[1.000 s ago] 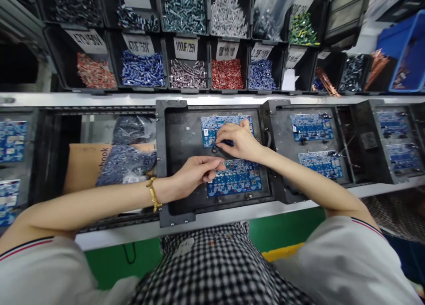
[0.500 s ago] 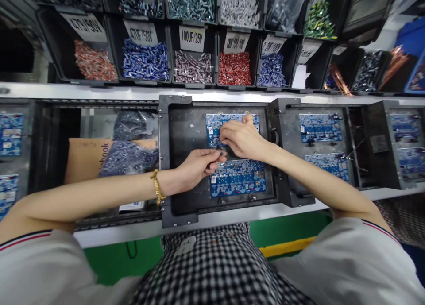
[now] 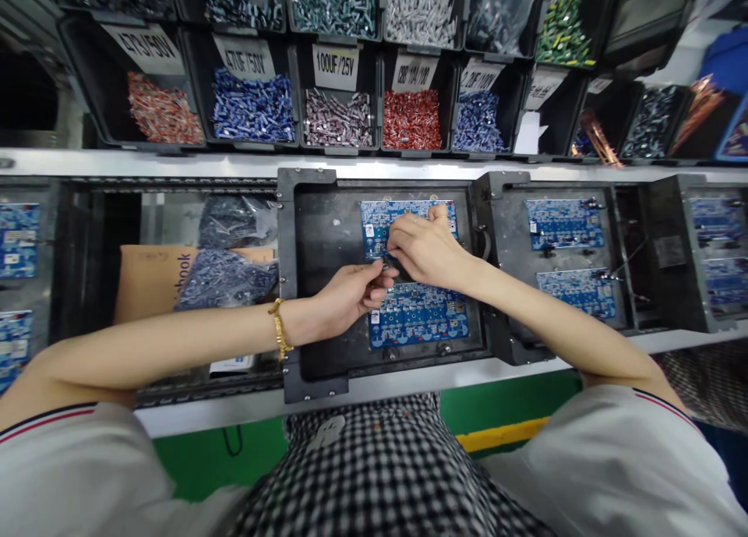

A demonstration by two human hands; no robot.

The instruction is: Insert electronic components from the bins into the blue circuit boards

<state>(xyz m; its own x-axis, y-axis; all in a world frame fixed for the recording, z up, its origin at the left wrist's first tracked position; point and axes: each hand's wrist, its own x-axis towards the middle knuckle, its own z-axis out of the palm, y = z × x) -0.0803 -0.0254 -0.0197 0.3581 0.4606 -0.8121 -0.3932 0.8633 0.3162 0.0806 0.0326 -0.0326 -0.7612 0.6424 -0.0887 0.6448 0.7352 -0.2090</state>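
Note:
My left hand [image 3: 358,294], with a gold bracelet at the wrist, pinches a small dark component [image 3: 386,266] between thumb and fingertips, just below the upper blue circuit board [image 3: 374,231]. My right hand [image 3: 429,247] is over that board, its fingertips pressed together near the lower edge. Whatever those fingertips hold is hidden. Under my left hand's fingers lies the lower circuit board [image 3: 418,323], parallel to the first. Both boards sit in a black tray [image 3: 324,249], toward its right side.
Labelled black bins [image 3: 340,132] of components line the back. To the left, a cardboard piece [image 3: 149,284] and bagged small parts [image 3: 227,278] lie beside the tray. Another tray with circuit boards [image 3: 576,294] stands right. A metal rail [image 3: 421,377] runs along the front.
My left hand's fingertips have shifted slightly left and up, still pinching. My right hand stays over the upper board, nearly unmoved. The view has moved very slightly.

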